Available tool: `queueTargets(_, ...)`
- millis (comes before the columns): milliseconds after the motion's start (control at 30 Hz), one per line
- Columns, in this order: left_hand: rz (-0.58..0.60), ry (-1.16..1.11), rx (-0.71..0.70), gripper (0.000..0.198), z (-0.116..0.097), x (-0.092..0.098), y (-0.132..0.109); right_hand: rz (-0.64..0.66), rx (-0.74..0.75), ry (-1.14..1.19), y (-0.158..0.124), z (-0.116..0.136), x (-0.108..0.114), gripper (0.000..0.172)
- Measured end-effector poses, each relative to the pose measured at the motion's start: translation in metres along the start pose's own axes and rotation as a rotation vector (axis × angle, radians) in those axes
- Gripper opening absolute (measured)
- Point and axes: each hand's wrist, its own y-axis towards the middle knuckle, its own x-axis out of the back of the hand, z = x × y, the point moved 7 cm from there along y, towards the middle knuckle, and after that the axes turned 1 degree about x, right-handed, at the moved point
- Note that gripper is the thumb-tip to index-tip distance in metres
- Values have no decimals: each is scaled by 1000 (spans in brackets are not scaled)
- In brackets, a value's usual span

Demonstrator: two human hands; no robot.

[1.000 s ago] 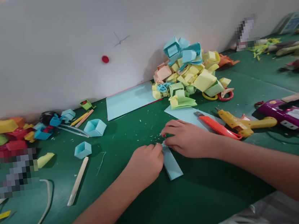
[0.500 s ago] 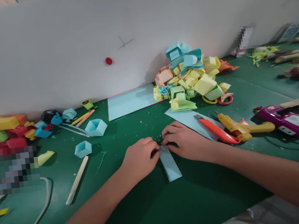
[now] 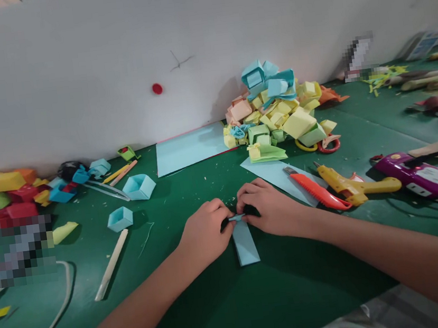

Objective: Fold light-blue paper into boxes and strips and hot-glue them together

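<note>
left hand (image 3: 207, 229): fingers curled in, thumb and fingertips pinched on the far end of the paper strip, knuckles up, heel resting low over the tabletop.
right hand (image 3: 270, 208): fingers bent and closed on the same far end from the other side, its fingertips almost meeting those of the left hand.
paper strip (image 3: 245, 243): light blue, narrow, lying flat on the tabletop between the two wrists; its near end is free and points toward the person, its far end is crumpled between the fingertips.
tabletop (image 3: 259, 297): green, sprinkled with small pale paper crumbs just beyond the hands.
box cutter (image 3: 316, 189): orange, just right of the right hand, lying on a light blue sheet (image 3: 268, 171).
glue gun (image 3: 351, 186): yellow, beside the box cutter, nozzle toward the wall.
power strip (image 3: 420, 174): purple, farther right, with a dark cord.
paper pile (image 3: 280, 114): yellow, green, pink and blue folded pieces heaped against the wall, beyond the right hand.
large sheet (image 3: 191, 146): light blue, flat at the foot of the wall, left of the paper pile.
small boxes (image 3: 139, 187): two open light blue paper boxes, left of the hands and well apart from them.
stick (image 3: 110, 265): pale, lying slantwise near the closer box.
left heap (image 3: 3, 193): red, yellow and blue folded pieces at the far left edge.
</note>
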Motion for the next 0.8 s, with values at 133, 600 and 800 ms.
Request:
queueTargets(133, 6, -42, 45, 8, 0, 1, 1, -22, 15, -11, -1, -1, 0, 16)
queueTargets(600, -77, -94, -37, 9, -8, 5, -3, -46, 60, 34, -3, 8, 5, 14)
queueTargets(800, -422, 116, -273, 15, -24, 35, -16, -286, 199, 23, -10, 22, 30, 12)
